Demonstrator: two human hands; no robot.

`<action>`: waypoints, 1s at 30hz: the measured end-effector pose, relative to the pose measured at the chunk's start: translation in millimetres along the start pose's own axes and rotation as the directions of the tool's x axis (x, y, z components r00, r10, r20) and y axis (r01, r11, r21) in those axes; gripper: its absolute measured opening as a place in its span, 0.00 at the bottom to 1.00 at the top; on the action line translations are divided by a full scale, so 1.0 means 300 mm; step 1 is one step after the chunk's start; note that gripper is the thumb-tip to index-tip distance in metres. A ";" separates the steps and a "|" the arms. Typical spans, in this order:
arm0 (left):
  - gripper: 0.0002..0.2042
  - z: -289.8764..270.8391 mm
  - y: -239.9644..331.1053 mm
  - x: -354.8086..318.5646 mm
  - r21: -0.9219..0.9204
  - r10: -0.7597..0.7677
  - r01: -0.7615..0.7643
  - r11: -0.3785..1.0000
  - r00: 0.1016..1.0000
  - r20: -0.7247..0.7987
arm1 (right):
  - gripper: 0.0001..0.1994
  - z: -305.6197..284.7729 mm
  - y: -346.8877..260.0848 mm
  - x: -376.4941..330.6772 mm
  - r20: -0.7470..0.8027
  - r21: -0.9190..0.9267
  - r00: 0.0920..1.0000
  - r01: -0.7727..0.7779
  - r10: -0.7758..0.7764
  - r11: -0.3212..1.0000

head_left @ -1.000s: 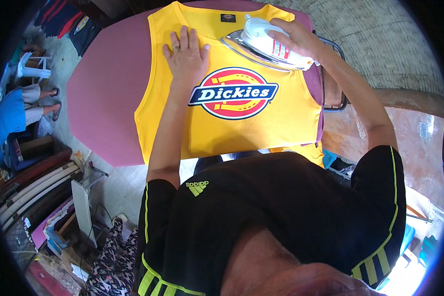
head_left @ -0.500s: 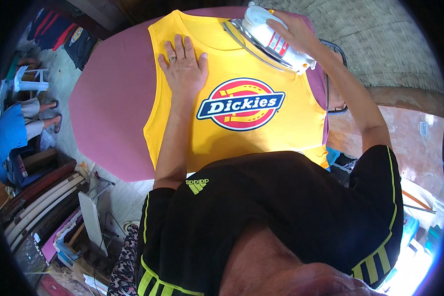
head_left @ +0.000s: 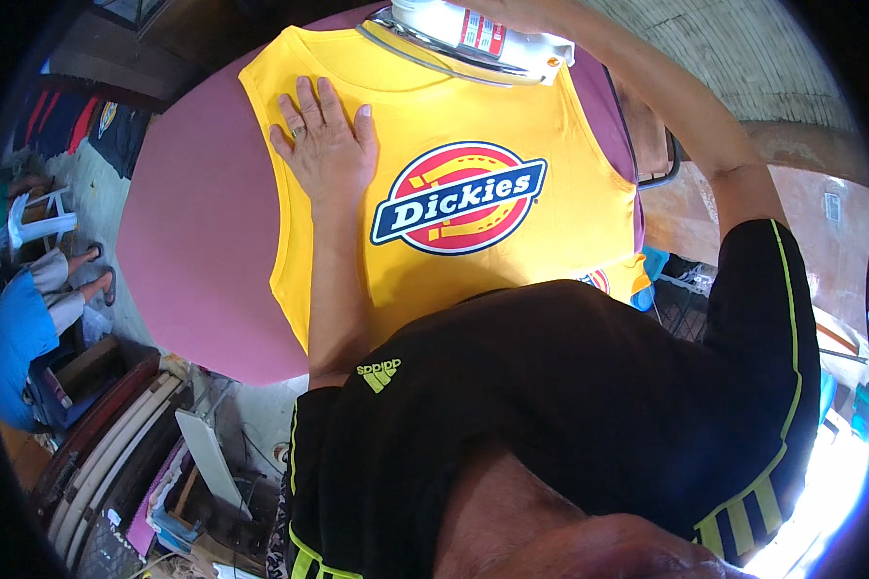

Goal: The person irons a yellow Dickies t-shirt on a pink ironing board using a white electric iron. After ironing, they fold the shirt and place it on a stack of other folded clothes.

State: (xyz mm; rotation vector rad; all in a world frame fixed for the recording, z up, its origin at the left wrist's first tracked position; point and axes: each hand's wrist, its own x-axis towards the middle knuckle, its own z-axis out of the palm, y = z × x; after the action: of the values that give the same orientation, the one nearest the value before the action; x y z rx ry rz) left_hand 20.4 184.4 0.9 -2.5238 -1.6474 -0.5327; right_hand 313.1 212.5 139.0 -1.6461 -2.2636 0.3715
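A yellow sleeveless shirt [head_left: 579,217] with a red, white and blue printed emblem lies spread on a padded mauve board [head_left: 198,222]. My left hand [head_left: 330,145] rests flat on the shirt's upper left part, fingers stretched out, a ring on one finger. At the far edge, my right hand [head_left: 523,12] grips a white electric iron [head_left: 536,53]; the picture's top edge cuts off part of the hand and the handle. The iron's metal soleplate is over the shirt's neckline and far right shoulder. Some yellow printed cloth [head_left: 628,278] shows at the near right corner.
At the left a person in blue [head_left: 19,323] is partly visible near a white plastic chair [head_left: 43,227]. Dark garments [head_left: 121,140] hang beyond the board. Long boards [head_left: 106,444] are stacked at the lower left. A metal bar [head_left: 668,164] stands off the board's right side.
The iron has moved away from me and leftward across the shirt, toward the neckline, with my right hand still gripping it. My left hand stays flat on the cloth. The view has shifted slightly.
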 end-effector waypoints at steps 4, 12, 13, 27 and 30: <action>0.33 0.019 -0.009 -0.002 -0.016 -0.011 0.010 1.000 1.000 -0.021 | 0.24 0.004 -0.006 -0.039 0.076 0.010 0.989 -0.131 0.130 0.991; 0.33 0.010 -0.004 0.003 -0.072 0.028 -0.032 0.997 0.998 -0.063 | 0.24 0.005 -0.070 0.008 0.095 0.035 0.995 -0.020 0.017 0.999; 0.33 0.008 -0.007 -0.004 -0.073 0.026 -0.030 0.997 0.998 -0.060 | 0.24 0.011 -0.094 0.033 0.097 0.030 0.995 -0.018 0.015 0.999; 0.33 0.025 -0.011 -0.005 -0.035 -0.006 0.005 0.999 1.000 -0.026 | 0.26 0.030 -0.142 0.092 0.108 0.085 0.994 -0.007 -0.003 0.996; 0.34 -0.014 0.006 0.016 -0.023 -0.008 0.009 1.000 0.999 0.042 | 0.27 0.003 0.001 0.066 0.077 -0.025 0.997 0.024 -0.022 0.999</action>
State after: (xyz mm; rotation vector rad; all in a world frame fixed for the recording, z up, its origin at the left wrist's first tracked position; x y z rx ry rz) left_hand 22.7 186.9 6.6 -2.5630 -1.6763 -0.5065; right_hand 307.3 231.3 140.1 -1.6433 -2.3513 0.4080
